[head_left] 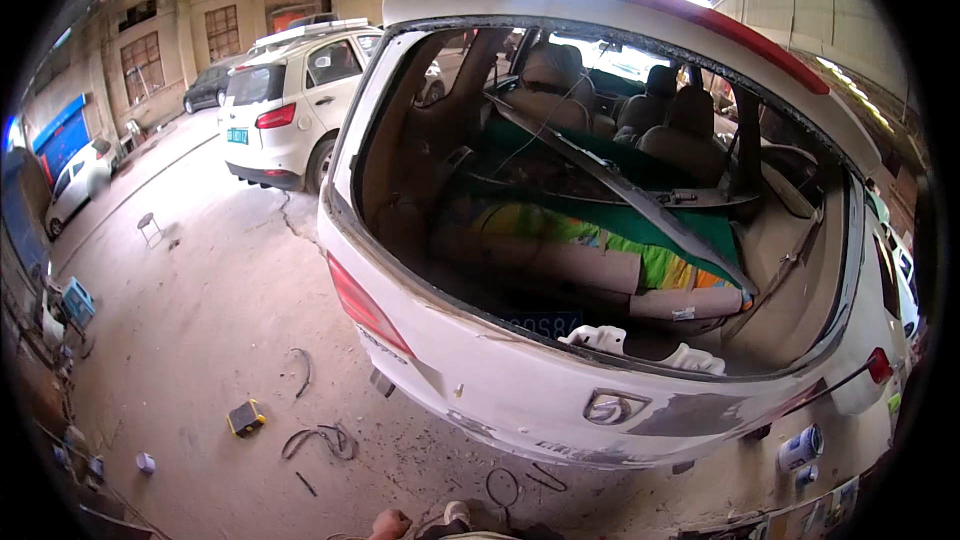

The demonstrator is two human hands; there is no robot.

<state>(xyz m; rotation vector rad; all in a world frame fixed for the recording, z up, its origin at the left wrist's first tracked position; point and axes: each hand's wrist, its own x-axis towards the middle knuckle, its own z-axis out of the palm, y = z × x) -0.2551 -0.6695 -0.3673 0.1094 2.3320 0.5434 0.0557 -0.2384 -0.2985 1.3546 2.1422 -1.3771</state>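
Observation:
My left hand (390,524) shows at the bottom edge with its fingers curled closed. What it holds, if anything, cannot be made out. My right hand is out of view. In front of me stands a white car (490,380), its rear window opening bare of glass. Inside lie a long dark trim strip (630,195), a green sheet (715,235) and beige rolled covers (560,258). White metal brackets (640,348) sit at the lower rim of the opening. Grey patches mark the tailgate.
On the floor lie a yellow-black box (246,418), a coiled black strip (320,442) and a black ring (503,487). A paint can (800,448) stands at right. Another white car (290,105) is parked behind, with a small stool (150,228) nearer.

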